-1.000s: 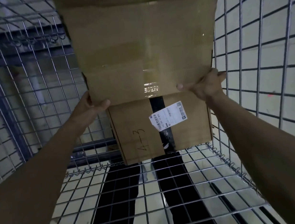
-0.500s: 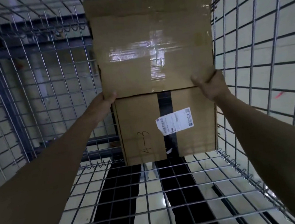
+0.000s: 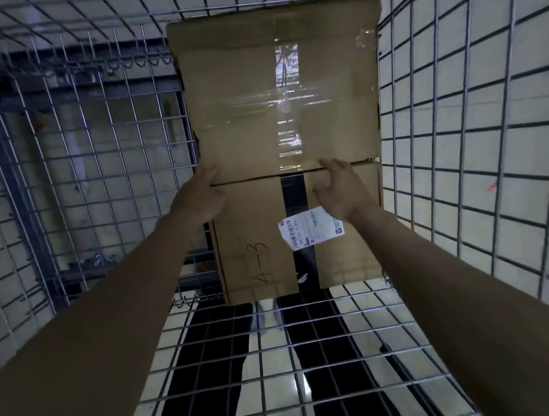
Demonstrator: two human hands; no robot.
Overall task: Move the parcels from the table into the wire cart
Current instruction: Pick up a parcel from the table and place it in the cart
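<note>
Two cardboard boxes stacked in the wire cart [image 3: 460, 160], pushed into the far right corner against the mesh wall.

Lower box [image 3: 259, 242]: "4—3" handwritten in marker on the near face, running sideways. Black tape strip [image 3: 293, 193] down the middle. White shipping label [image 3: 307, 229] stuck on crooked over the tape; barcode visible, small print too blurred to read, and a dark logo patch at its right end partly covered by the right wrist.

Upper box [image 3: 278, 102]: no writing or label that I can see. Clear tape [image 3: 288, 108] crosses the face and glares, so anything under it is washed out. Sits on the lower box, near edges roughly flush.

Left hand [image 3: 201, 197]: at the left end of the seam between the boxes, fingers reaching onto the upper box's bottom edge. Fingertips hidden at the edge, so grip can't be told for sure.

Right hand [image 3: 340, 189]: grip open, fingers spread and loosely bent, in front of the seam right of the black tape; holds nothing. Contact with the cardboard unclear.

Both forearms cut off at the frame's lower corners. Through the cart floor mesh [image 3: 311, 352]: the person's dark trousers [image 3: 213, 360] and light shoes [image 3: 268, 316] on pale floor tiles [image 3: 516, 41]. Left of the cart is dim; only dark framing behind the mesh, details not readable. No worktop in view.
</note>
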